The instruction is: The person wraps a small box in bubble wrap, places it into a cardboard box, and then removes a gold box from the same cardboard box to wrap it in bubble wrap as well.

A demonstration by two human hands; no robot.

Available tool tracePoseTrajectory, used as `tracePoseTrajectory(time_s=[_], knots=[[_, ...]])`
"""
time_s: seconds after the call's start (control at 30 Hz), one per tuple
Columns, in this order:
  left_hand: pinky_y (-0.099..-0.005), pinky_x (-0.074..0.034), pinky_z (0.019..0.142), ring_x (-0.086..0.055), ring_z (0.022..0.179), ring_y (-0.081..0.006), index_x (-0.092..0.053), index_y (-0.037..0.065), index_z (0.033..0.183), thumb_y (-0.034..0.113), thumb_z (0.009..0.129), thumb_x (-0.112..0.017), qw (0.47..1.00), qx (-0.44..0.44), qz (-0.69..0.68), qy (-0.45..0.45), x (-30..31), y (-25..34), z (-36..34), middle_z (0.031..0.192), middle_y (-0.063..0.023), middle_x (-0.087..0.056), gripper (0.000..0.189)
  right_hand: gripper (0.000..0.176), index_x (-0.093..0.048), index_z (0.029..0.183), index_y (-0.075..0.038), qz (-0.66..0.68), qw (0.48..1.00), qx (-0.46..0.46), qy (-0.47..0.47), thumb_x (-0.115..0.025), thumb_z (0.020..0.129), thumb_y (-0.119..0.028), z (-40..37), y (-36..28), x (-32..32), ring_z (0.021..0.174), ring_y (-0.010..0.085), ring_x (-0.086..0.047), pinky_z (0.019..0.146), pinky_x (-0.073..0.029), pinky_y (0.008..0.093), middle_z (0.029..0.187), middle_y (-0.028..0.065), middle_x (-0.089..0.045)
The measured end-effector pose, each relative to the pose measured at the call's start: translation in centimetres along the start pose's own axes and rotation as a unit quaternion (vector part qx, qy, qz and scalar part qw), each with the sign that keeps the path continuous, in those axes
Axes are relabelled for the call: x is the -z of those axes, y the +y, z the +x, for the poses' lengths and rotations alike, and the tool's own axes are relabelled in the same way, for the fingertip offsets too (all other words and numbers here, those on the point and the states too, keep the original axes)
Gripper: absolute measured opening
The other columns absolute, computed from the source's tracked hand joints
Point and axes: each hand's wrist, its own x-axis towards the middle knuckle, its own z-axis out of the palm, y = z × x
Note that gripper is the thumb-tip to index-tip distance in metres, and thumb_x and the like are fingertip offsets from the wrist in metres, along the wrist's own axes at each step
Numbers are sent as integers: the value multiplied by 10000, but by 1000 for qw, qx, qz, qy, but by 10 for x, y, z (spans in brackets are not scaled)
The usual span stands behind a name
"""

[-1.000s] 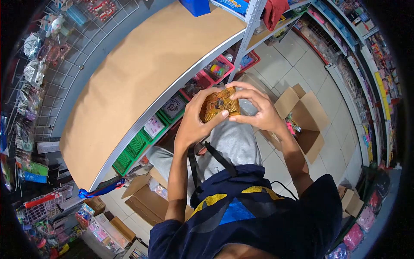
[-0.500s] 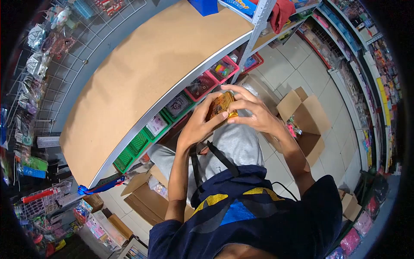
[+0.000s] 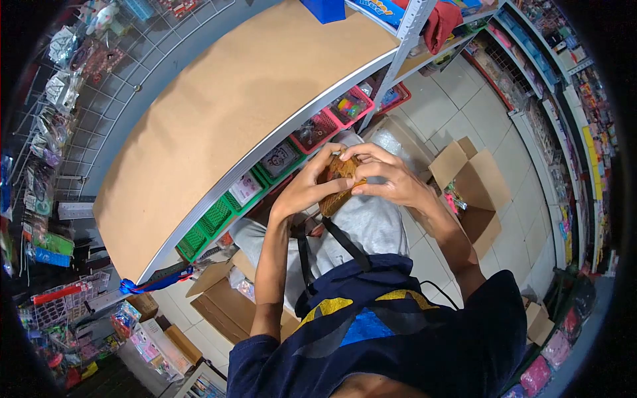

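Note:
A small golden-brown packet (image 3: 338, 170) is held up over my grey-trousered lap, near the shelf's front edge. My left hand (image 3: 312, 188) grips its left and lower side, the thumb lying across its face. On the other side, my right hand (image 3: 388, 176) has its fingers curled on the packet's top and right edge, thumb and fingertips pinched close to my left thumb. The fingers partly cover the packet, so its print cannot be read.
A wide tan shelf board (image 3: 219, 106) curves along the left. Under it sit green baskets (image 3: 214, 217) and pink baskets (image 3: 315, 131). Open cardboard boxes stand on the tiled floor, one at right (image 3: 488, 192), one at lower left (image 3: 222, 302). A metal post (image 3: 400, 50) rises behind.
The packet has tilted in my hands, and its face looks darker, with less shine. My fingers have shifted slightly on it. The view has moved a little.

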Motion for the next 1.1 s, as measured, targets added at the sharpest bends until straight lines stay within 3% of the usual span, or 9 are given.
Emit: tracePoseTrajectory(time_s=[0.13,0.23,0.33,0.37,0.4,0.63,0.83,0.93,1.1], knots=[[-303,-420,976,-525,1125,-154,-435,23,1378,227,883,-775,1000,-9,-26,-8,1,2,-3,1199,-76,-568,635,306,-640,1097,-84,14,999,36,-1,-797,834,-98,0,5,-2,1120,288,-615,887,-528,383,1323,178,-566],[-324,-395,1056,-517,1233,-197,-385,1,1450,251,853,-808,997,-52,45,32,-1,-3,-12,1276,-125,-564,772,350,-611,1137,-83,-8,999,37,27,-794,840,-115,2,8,0,1125,294,-625,919,-534,387,1314,130,-581],[-362,-394,1091,-527,1292,-263,-339,-7,1500,286,820,-836,980,-103,158,71,-5,7,-16,1338,-193,-561,892,351,-625,1107,-58,156,979,-25,131,-812,810,-79,7,-1,-10,1146,296,-624,933,-530,390,1286,151,-607],[-375,-401,1090,-533,1299,-285,-331,-5,1508,298,809,-842,978,-85,168,85,-4,16,-19,1352,-214,-558,917,342,-647,1067,-42,20,994,19,105,-830,777,-42,9,2,-5,1145,301,-640,941,-532,391,1251,174,-640],[-389,-408,1090,-539,1306,-307,-324,-2,1516,311,799,-849,977,-70,177,97,-4,21,-20,1366,-234,-554,942,340,-651,1059,-37,16,992,31,121,-832,772,-34,9,3,-8,1137,304,-647,938,-535,391,1247,180,-645],[-451,-497,988,-575,1241,-428,-243,18,1560,379,803,-814,925,-76,344,138,-10,34,-22,1392,-299,-521,1014,365,-661,1099,-10,7,984,43,172,-827,774,-19,3,11,-19,1123,295,-669,934,-555,388,1243,197,-661],[-448,-558,847,-656,1096,-403,-369,8,1469,373,765,-831,899,-64,367,232,-15,40,-24,1324,-276,-548,917,389,-654,1167,13,0,979,23,200,-795,805,14,4,0,-17,1118,261,-667,910,-557,349,1286,198,-635],[-435,-568,812,-670,1048,-389,-469,7,1377,329,731,-842,802,-185,499,270,0,67,-24,1307,-255,-541,813,364,-653,1176,17,74,966,-6,247,-767,830,32,7,-4,-22,1083,241,-667,872,-551,334,1285,184,-628],[-447,-458,1014,-538,1249,-379,-479,46,1451,311,758,-821,713,-177,593,329,56,109,-2,1334,-194,-544,817,301,-658,1152,4,-36,972,-44,226,-729,861,29,-11,14,-13,982,184,-654,838,-528,305,1220,138,-646]])
